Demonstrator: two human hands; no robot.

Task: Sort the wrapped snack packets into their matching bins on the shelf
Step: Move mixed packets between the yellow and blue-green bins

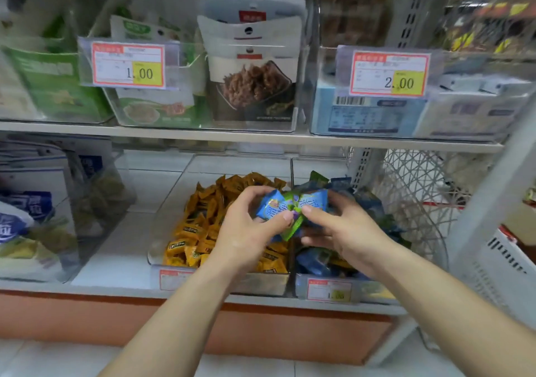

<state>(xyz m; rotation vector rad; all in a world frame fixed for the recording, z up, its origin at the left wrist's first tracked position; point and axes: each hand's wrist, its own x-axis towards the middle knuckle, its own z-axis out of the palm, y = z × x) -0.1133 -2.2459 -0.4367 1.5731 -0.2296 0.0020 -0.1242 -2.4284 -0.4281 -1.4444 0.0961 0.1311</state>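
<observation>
Holding a few packets between them, both hands hover just above the divide between two near bins. The left hand (249,231) curls round a blue packet (269,207). The right hand (345,231) pinches a green packet (293,221) touching it, probably to part the colours so each can drop where it belongs. The yellow bin (261,286), at left, holds only yellow packets. The blue bin (372,293), at right, holds blue ones with some green among them, so sorting looks unfinished. Both bins sit on the white lower shelf (116,255). The upper shelf (174,134) carries clear boxes of pouches, and a wire basket (414,191) stands at right.
</observation>
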